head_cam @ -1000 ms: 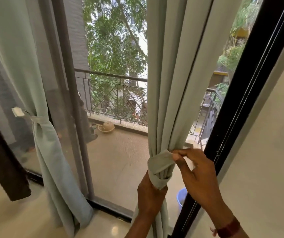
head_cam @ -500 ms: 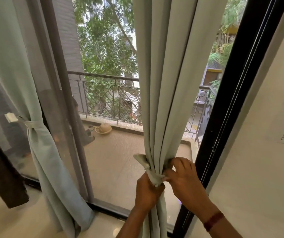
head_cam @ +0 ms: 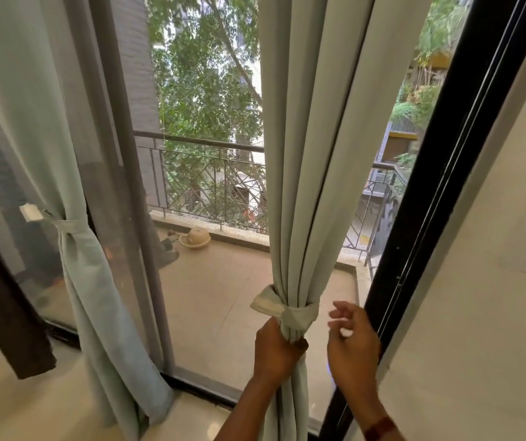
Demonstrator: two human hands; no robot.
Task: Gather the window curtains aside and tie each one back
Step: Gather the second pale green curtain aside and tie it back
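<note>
The pale green right curtain (head_cam: pixel 306 154) hangs gathered in front of the glass door. A matching fabric tie-back (head_cam: pixel 290 310) is wrapped around it at waist height, its loose end sticking out to the left. My left hand (head_cam: pixel 276 351) grips the bunched curtain just below the tie-back. My right hand (head_cam: pixel 352 340) hovers a little to the right of the tie-back, fingers spread, touching nothing. The left curtain (head_cam: pixel 73 256) is gathered too, held by its own tie-back (head_cam: pixel 64 224) fixed to a white wall clip.
A black door frame (head_cam: pixel 430 192) runs diagonally just right of my hands, with a white wall (head_cam: pixel 478 313) beyond it. A dark brown cloth (head_cam: pixel 3 313) hangs at far left. Outside lie a balcony floor, a metal railing (head_cam: pixel 210 144) and a small pot (head_cam: pixel 196 238).
My right hand has let go of the tie-back and pulled away to the right, fingers open. The tie-back now sits snug around the curtain. My left hand keeps its grip below it.
</note>
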